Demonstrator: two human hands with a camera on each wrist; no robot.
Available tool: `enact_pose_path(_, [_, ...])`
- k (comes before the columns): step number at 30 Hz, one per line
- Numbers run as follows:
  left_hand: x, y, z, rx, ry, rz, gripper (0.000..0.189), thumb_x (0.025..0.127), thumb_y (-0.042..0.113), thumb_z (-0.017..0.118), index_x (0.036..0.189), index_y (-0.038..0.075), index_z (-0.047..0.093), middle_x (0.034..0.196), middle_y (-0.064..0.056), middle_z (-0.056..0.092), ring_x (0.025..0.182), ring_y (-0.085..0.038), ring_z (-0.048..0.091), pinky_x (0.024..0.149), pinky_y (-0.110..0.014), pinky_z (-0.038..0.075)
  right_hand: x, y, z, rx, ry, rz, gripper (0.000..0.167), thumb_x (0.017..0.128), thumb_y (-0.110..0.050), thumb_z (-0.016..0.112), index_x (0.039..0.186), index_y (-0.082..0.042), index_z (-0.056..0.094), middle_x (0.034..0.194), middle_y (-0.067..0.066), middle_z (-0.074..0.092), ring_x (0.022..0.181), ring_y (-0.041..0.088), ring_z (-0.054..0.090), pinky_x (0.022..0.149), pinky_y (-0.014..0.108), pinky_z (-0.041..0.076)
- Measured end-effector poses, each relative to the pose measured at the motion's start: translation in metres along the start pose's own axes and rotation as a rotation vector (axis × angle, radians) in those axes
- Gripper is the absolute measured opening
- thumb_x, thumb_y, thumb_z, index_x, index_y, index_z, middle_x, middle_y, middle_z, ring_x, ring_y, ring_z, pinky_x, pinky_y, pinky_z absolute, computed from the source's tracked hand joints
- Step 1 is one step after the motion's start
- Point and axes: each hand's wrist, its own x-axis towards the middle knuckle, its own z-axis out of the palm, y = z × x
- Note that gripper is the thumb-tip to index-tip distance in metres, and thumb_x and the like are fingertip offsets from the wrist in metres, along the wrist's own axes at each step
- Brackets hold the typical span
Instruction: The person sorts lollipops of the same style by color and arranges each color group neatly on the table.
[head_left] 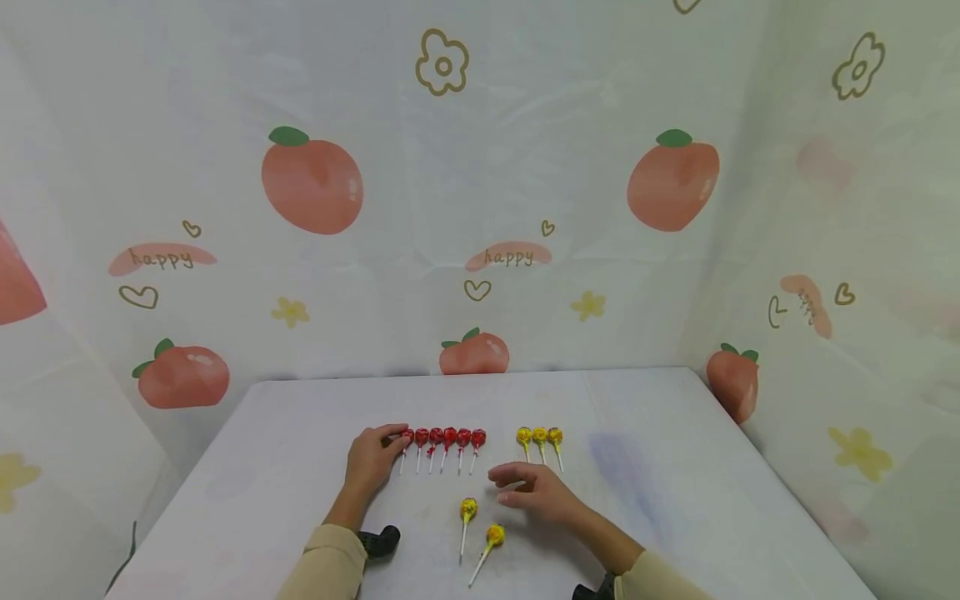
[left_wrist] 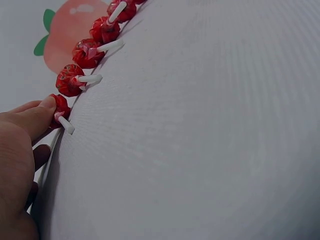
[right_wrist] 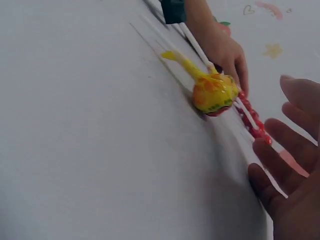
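Observation:
My left hand (head_left: 371, 460) is at the left end of a row of several red lollipops (head_left: 449, 436). Its thumb and finger pinch the head of the end red lollipop (left_wrist: 61, 107), whose white stick points toward me. Over the table my right hand (head_left: 538, 492) holds nothing, its fingers spread and slightly bent. Just beyond it lie three yellow lollipops (head_left: 540, 435) side by side, their lower sticks partly hidden by that hand. Nearer to me are two loose ones, a yellow lollipop (head_left: 468, 508) and another yellow lollipop (head_left: 495, 535), both with heads pointing away.
The lollipops lie on a white-covered table (head_left: 300, 417). A white curtain (head_left: 495, 167) printed with fruit and flowers hangs behind it and along the sides. Dark straps with a black piece (head_left: 380, 542) sit at the wrists, below beige sleeves (head_left: 330, 560).

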Motion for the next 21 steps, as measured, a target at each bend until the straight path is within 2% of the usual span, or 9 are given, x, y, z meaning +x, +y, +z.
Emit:
enact_pose_path(3, [0.000,0.000,0.000,0.006,0.001,-0.005,0.029,0.089,0.022,0.072,0.117,0.013,0.073,0.096,-0.006,0.064,0.087,-0.024,0.055,0.081,-0.046,0.047,-0.003,0.001,0.004,-0.026,-0.052,0.004,0.030,0.092,-0.014,0.068,0.122,-0.007,0.066,0.117,0.005,0.067,0.107,0.021,0.060,0.087,0.023,0.046])
enact_pose_path(9, [-0.001,0.001,0.000,0.004,0.003,-0.008,0.029,0.089,0.022,0.072,0.117,0.014,0.073,0.097,-0.007,0.064,0.088,-0.025,0.056,0.081,-0.046,0.047,-0.010,0.003,0.007,-0.108,-0.132,-0.028,0.029,0.089,-0.017,0.072,0.118,-0.014,0.069,0.113,-0.007,0.066,0.105,0.009,0.057,0.095,0.027,0.042])
enact_pose_path(15, [-0.001,0.001,0.000,0.004,0.006,-0.001,0.029,0.089,0.022,0.072,0.117,0.014,0.073,0.098,-0.007,0.065,0.089,-0.026,0.056,0.082,-0.046,0.047,-0.014,0.005,0.007,-0.188,-0.158,-0.083,0.028,0.087,-0.019,0.074,0.115,-0.018,0.070,0.110,-0.014,0.065,0.104,0.005,0.055,0.093,0.028,0.043])
enact_pose_path(21, [0.000,0.000,0.001,0.007,-0.003,-0.007,0.029,0.089,0.022,0.072,0.117,0.014,0.072,0.097,-0.007,0.064,0.089,-0.025,0.056,0.082,-0.046,0.046,-0.018,0.003,0.008,-0.215,-0.179,-0.131,0.024,0.087,-0.018,0.074,0.110,-0.017,0.072,0.105,-0.015,0.066,0.103,0.005,0.055,0.092,0.028,0.043])
